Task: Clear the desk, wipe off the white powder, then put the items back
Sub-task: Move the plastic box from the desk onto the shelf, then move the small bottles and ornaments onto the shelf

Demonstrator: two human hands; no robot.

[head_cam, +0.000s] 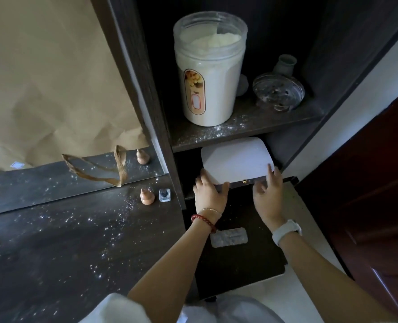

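left hand (210, 194) and right hand (268, 194) gripped the white box's (237, 160) near corners, fingers curled on it, half inside the lower shelf; likely stowing it off the powder-speckled worktop (65, 241).

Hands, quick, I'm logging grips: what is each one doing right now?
Left hand: holds the near left corner of the white box, thumb curled round its edge.
Right hand: fingertips on the box's right corner; firm grip cannot be told.
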